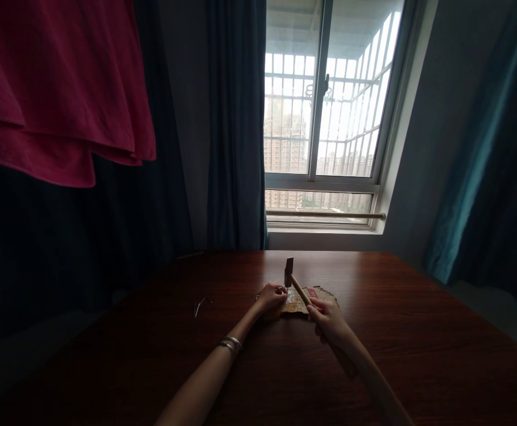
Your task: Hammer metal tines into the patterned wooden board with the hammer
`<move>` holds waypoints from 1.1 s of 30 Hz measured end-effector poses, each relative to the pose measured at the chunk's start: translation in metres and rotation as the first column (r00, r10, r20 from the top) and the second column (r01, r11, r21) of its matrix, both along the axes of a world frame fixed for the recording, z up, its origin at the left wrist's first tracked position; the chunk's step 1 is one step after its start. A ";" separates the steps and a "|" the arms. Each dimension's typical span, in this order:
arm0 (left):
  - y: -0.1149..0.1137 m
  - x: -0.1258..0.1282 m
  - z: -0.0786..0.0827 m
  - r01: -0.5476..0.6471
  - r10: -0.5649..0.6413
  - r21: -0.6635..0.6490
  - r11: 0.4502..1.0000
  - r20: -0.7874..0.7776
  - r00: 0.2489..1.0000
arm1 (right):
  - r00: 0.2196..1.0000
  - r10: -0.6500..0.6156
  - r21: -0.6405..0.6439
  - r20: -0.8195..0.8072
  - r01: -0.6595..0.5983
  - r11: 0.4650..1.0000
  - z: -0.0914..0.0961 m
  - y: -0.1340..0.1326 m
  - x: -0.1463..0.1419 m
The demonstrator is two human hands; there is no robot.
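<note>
My right hand (327,319) is wrapped round the wooden handle of a hammer (301,290). The hammer's dark head stands upright above the left end of a patterned, light-coloured board (300,303) with many small dots or holes and a toothed edge at the right. My left hand (273,297) rests at the board's left end, thumb and fingers pinched together. A thin nail (287,290) seems to stand at its fingertips, just under the hammer head; its lower end is too small to make out.
Several thin metal nails (201,306) lie on the brown wooden table (249,378) to the left. Behind the table are a barred window (320,148) and a blue curtain (237,130). A pink cloth (63,89) hangs at the upper left.
</note>
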State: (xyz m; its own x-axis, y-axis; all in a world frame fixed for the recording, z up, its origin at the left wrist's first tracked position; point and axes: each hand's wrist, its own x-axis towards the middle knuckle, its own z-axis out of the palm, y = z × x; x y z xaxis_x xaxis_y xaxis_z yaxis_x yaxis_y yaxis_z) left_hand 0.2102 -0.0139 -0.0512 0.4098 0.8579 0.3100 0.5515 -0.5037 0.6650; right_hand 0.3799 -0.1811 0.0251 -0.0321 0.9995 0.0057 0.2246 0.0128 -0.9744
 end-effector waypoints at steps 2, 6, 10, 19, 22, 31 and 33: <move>-0.001 0.000 0.001 -0.003 0.003 -0.005 1.000 0.000 1.000 | 1.000 -0.003 0.001 -0.008 0.003 1.000 0.000 0.000 0.000; -0.002 0.000 0.001 -0.008 0.008 -0.001 1.000 0.002 1.000 | 0.999 -0.007 0.030 -0.043 0.008 1.000 0.000 -0.003 -0.001; -0.001 0.000 0.001 -0.005 0.005 -0.009 1.000 -0.009 1.000 | 1.000 0.012 0.035 -0.008 -0.011 0.999 -0.005 -0.003 -0.002; 0.003 0.000 -0.004 0.008 -0.008 0.005 1.000 -0.007 1.000 | 1.000 0.005 0.021 0.005 -0.005 1.000 -0.005 0.000 -0.003; 0.004 0.001 -0.005 -0.004 0.004 0.010 1.000 -0.003 1.000 | 1.000 0.000 0.039 0.014 0.000 0.999 -0.004 0.001 -0.003; 0.002 0.001 -0.003 -0.003 0.003 0.000 1.000 -0.003 1.000 | 1.000 0.005 0.033 -0.021 -0.004 0.999 -0.006 0.000 -0.003; 0.002 0.000 -0.004 0.003 -0.004 0.005 1.000 0.013 1.000 | 0.999 -0.002 0.054 -0.038 0.004 0.999 -0.005 -0.001 -0.003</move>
